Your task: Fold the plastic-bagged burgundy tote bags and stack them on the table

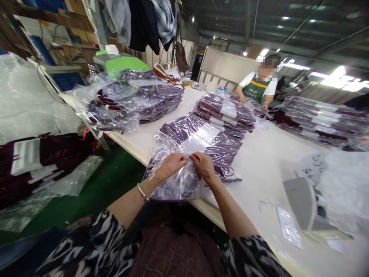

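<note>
"Purple garment [178, 129]: position and progress?"

"Flat on the table [259, 173], at the near edge, reaching back to the bagged stack [225, 107]. Already inside a clear bag [178, 184]. Loose and crumpled at the near end, not smoothed. Sealed or open: cannot tell."

"Direction?"

"Long axis, by judgement, from near edge away toward the stack. Collar end: cannot tell."

"Hands?"

"Left hand [173, 163] and right hand [203, 164] just apart, both pinched on crumpled plastic."
</note>
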A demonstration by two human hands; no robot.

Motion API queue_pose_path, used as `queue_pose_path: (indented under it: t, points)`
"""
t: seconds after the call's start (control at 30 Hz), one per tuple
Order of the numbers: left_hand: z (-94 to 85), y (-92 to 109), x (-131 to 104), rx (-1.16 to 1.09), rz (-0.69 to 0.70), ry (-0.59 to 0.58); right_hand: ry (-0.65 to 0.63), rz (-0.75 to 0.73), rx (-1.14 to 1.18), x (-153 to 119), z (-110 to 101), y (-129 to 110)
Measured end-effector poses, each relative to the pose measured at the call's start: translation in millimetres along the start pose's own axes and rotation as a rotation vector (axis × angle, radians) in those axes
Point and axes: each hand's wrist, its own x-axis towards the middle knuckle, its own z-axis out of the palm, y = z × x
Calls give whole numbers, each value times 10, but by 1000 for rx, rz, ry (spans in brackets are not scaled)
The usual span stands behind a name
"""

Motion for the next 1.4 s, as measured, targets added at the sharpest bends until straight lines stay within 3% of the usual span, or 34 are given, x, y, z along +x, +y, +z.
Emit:
queue_pose_path:
  t: [0.17, 0.33, 0.47, 0.63, 0.83, 1.0, 1.13, 1.23, 1.4]
  points:
    - [51, -113, 128, -9, -10, -19, -25, -10, -27, 22, 209, 82]
    - [66, -91, 250, -67, -14, -20, 61, -19, 91, 50, 201, 115]
    - [33, -92, 410, -25, 28, -20, 32, 11, 66, 109, 228, 149]
    - [-39, -96, 611, 52, 59, -90, 57, 73, 156, 126, 300, 205]
    - [-148, -9, 653, 123, 110, -217, 81, 71, 202, 128, 321, 233]
    - [-143, 19, 637, 276, 195, -156, 66, 83, 217, 129, 324, 224]
    - [-36, -31, 615, 502, 313, -37, -39, 149, 143, 177, 264, 184]
    - [41, -109, 611, 669, 372, 48, -162, 177, 48, 223, 145, 142]
    - [98, -251, 622, 621, 351, 67, -221, 209, -85, 105, -135, 110]
